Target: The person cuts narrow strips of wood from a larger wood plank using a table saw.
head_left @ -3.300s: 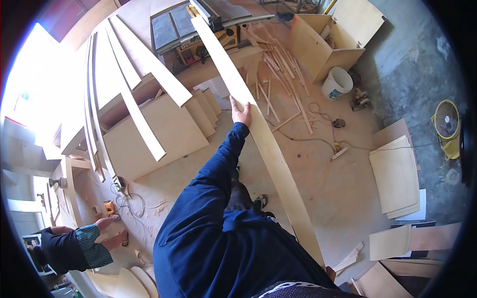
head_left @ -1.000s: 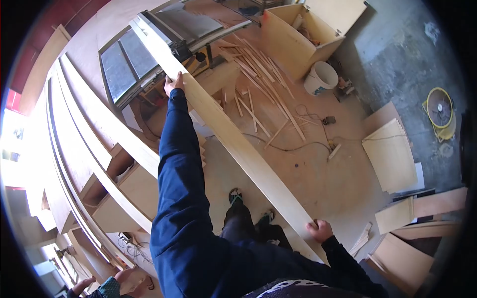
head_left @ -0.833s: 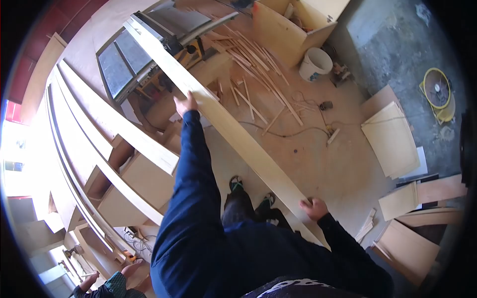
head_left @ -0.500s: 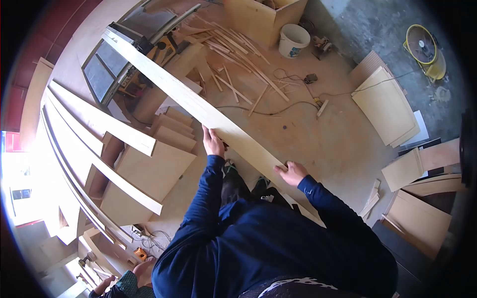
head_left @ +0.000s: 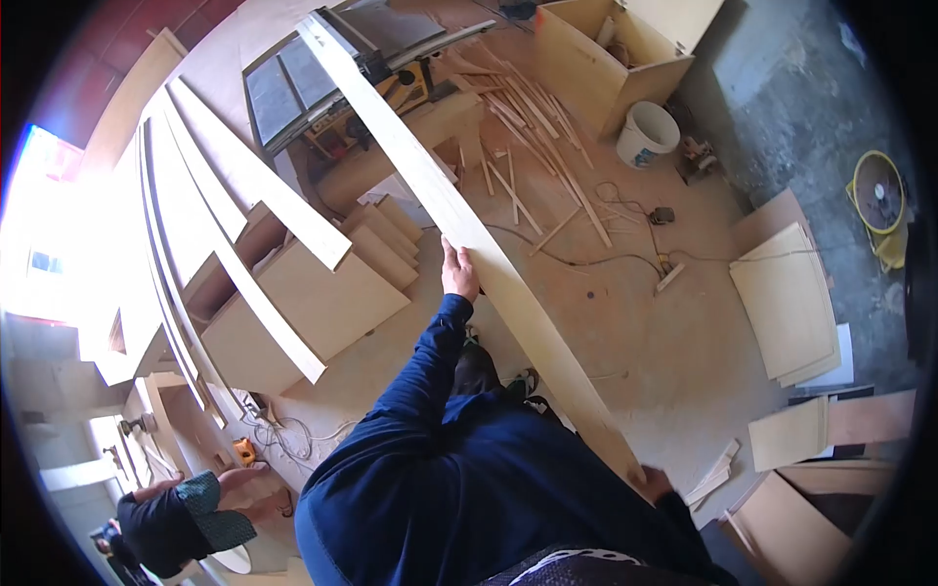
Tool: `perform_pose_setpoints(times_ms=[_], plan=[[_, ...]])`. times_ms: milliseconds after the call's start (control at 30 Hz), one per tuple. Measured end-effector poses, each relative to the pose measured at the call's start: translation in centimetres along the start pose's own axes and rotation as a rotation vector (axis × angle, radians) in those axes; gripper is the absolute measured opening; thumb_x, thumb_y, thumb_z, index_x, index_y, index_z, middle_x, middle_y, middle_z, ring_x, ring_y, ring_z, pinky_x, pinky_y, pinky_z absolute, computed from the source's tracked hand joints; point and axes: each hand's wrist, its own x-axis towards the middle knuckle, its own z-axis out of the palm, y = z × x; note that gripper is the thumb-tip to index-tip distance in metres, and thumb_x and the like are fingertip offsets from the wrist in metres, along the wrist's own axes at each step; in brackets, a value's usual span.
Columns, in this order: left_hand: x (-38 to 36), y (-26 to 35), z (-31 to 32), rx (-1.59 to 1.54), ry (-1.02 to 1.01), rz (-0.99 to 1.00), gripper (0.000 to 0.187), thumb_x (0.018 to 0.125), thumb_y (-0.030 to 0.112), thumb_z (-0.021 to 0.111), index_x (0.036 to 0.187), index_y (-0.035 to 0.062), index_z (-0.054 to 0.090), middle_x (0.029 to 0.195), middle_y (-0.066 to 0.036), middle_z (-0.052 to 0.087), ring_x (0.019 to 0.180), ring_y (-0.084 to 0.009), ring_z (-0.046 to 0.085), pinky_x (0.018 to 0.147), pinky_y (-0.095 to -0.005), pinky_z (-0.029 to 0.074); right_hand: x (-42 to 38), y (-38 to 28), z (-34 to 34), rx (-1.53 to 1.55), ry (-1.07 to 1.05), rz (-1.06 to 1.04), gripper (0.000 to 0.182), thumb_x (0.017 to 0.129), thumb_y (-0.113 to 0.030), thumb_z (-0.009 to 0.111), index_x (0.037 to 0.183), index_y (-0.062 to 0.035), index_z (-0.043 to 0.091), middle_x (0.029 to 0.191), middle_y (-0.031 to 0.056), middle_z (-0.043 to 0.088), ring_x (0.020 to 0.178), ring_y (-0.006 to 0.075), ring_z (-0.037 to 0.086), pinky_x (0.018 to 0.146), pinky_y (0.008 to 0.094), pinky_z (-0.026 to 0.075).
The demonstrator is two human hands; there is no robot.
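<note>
A long pale wooden board (head_left: 508, 293) runs diagonally from a table saw (head_left: 322, 78) at the upper left to my right side. My left hand (head_left: 460, 271) is wrapped round its left edge near the middle, with the thumb on top and the other fingers partly hidden below. Down by the near end, my right hand (head_left: 653, 484) grips the board's right edge, its fingers partly under the wood. The board's far end overlaps the saw's dark top in this view.
Long strips (head_left: 264, 313) lie across a plywood cabinet (head_left: 293, 322) at left. Thin offcuts (head_left: 547, 137) and a cable (head_left: 576, 262) litter the floor. A white bucket (head_left: 648, 135), plywood sheets (head_left: 787, 303) and a yellow fan (head_left: 878, 192) stand to the right. Another person (head_left: 171, 523) is at lower left.
My right hand has slid back along the board towards its near end. My left hand still holds the board's edge. The view has turned left, and more of the other person shows.
</note>
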Motion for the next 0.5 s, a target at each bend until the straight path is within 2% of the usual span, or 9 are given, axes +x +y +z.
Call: perform_pose_setpoints(times_ms=[67, 200, 300, 467, 500], plan=[[-0.3, 0.5, 0.2, -0.078, 0.013, 0.005, 0.056, 0.094, 0.019, 0.042, 0.14, -0.0049, 0.02, 0.126, -0.027, 0.05, 0.116, -0.0305, 0.052, 0.096, -0.0314, 0.041, -3.2, -4.3, -2.2, 0.165, 0.116, 0.06, 0.051, 0.08, -0.052, 0.06, 0.079, -0.001, 0.061, 0.07, 0.0217, 0.062, 0.072, 0.0368, 0.063, 0.062, 0.0416, 0.049], [2.1, 2.3, -1.2, 0.002, -0.009, -0.08, 0.057, 0.094, 0.018, 0.044, 0.14, -0.0049, 0.02, 0.122, -0.026, 0.053, 0.113, -0.0297, 0.055, 0.094, -0.0306, 0.042, -2.3, -6.3, -2.7, 0.083, 0.099, 0.093, 0.05, 0.08, -0.051, 0.06, 0.075, -0.0007, 0.058, 0.065, 0.0219, 0.06, 0.068, 0.0387, 0.062, 0.058, 0.0427, 0.048], [5.2, 0.9, -1.0, -0.062, 0.008, -0.053, 0.057, 0.094, 0.018, 0.043, 0.14, -0.0058, 0.02, 0.118, -0.026, 0.056, 0.11, -0.0295, 0.057, 0.092, -0.0306, 0.044, -1.2, -8.9, -4.5, 0.092, 0.085, 0.05, 0.05, 0.081, -0.05, 0.059, 0.074, -0.0003, 0.057, 0.061, 0.0212, 0.058, 0.066, 0.04, 0.061, 0.056, 0.0417, 0.047], [10.5, 2.0, -2.6, 0.078, 0.045, 0.029, 0.057, 0.092, 0.016, 0.044, 0.138, -0.0082, 0.021, 0.115, -0.028, 0.057, 0.107, -0.0321, 0.058, 0.09, -0.0317, 0.045, 2.6, -11.8, -5.0, 0.177, 0.029, 0.048, 0.052, 0.082, -0.05, 0.058, 0.075, 0.0009, 0.057, 0.063, 0.0222, 0.058, 0.068, 0.0405, 0.061, 0.057, 0.0423, 0.047], [11.5, 4.2, -3.6, 0.154, -0.001, -0.063, 0.058, 0.09, 0.015, 0.046, 0.138, -0.0093, 0.023, 0.113, -0.029, 0.058, 0.107, -0.0339, 0.058, 0.09, -0.0321, 0.044, 3.2, -12.9, -5.4, 0.176, 0.006, 0.06, 0.053, 0.082, -0.051, 0.057, 0.077, 0.0014, 0.057, 0.065, 0.0229, 0.059, 0.069, 0.0408, 0.061, 0.057, 0.0427, 0.047]])
